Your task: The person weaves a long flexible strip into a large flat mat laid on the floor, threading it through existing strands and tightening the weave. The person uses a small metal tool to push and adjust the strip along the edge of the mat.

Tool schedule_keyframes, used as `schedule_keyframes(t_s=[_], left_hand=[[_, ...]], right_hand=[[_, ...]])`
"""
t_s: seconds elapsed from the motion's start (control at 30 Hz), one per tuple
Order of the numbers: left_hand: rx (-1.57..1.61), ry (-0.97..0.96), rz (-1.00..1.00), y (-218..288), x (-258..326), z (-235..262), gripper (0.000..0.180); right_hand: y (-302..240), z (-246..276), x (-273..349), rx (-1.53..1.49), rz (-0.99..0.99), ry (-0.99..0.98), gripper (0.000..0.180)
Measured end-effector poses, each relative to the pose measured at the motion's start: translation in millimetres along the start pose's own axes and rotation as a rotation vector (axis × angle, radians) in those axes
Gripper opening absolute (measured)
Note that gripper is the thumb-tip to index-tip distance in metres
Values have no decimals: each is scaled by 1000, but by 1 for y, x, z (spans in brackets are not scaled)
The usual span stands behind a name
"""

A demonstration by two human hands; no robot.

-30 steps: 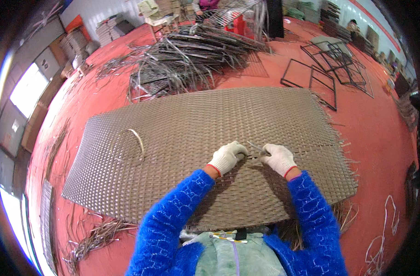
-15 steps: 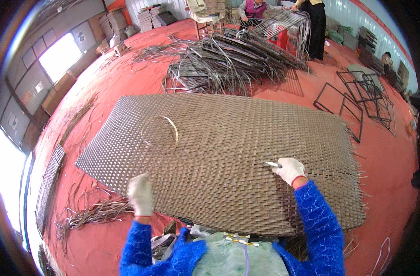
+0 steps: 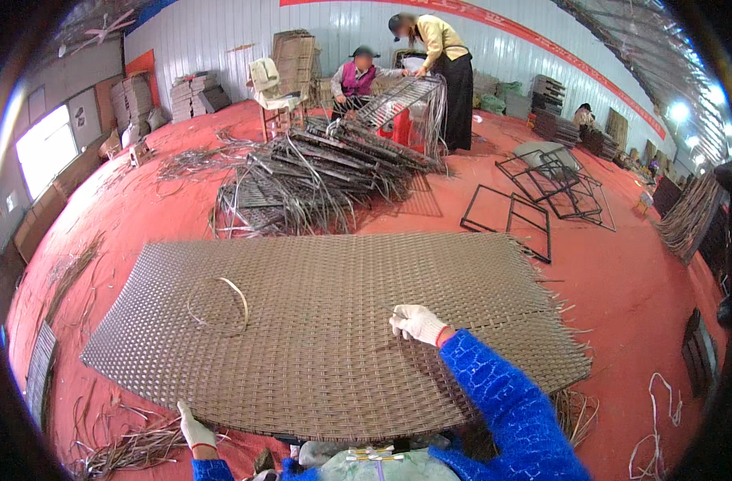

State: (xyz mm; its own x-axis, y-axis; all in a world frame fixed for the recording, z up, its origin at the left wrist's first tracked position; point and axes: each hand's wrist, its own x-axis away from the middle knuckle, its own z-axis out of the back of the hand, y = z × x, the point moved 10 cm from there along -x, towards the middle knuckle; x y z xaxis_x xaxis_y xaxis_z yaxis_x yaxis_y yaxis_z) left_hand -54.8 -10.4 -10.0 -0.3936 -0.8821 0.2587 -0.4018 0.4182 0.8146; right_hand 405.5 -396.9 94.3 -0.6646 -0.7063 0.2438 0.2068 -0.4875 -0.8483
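Observation:
A large brown woven wicker mat [image 3: 318,321] lies flat on the red floor in front of me. My right hand [image 3: 415,322], in a white glove, rests on the mat near its middle with the fingers pinched on a thin strand end. My left hand [image 3: 196,431], also gloved, is down at the mat's near edge, next to loose strips on the floor; its fingers are together and I see nothing in it. A loose loop of strip [image 3: 217,305] lies on the mat to the left. Both sleeves are blue knit.
A pile of woven panels and strips [image 3: 318,172] lies beyond the mat. Black metal frames [image 3: 514,218] lie at right. Two people [image 3: 406,60] work at a wire rack at the back. Loose strips [image 3: 125,449] litter the floor at lower left.
My hands were together on the mat's middle; the left hand has moved away down to the near left edge. My head has lifted, showing more of the hall.

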Motion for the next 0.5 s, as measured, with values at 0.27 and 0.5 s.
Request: schedule_keyframes(t_s=[0.27,0.5], left_hand=[[11,46,-76,24,-73,43,58],[-364,499,-150,69,-168,129,57]], right_hand=[[-66,-40,-4,573,335,53,41],[-59,-103,-39,112,158,-179,43]])
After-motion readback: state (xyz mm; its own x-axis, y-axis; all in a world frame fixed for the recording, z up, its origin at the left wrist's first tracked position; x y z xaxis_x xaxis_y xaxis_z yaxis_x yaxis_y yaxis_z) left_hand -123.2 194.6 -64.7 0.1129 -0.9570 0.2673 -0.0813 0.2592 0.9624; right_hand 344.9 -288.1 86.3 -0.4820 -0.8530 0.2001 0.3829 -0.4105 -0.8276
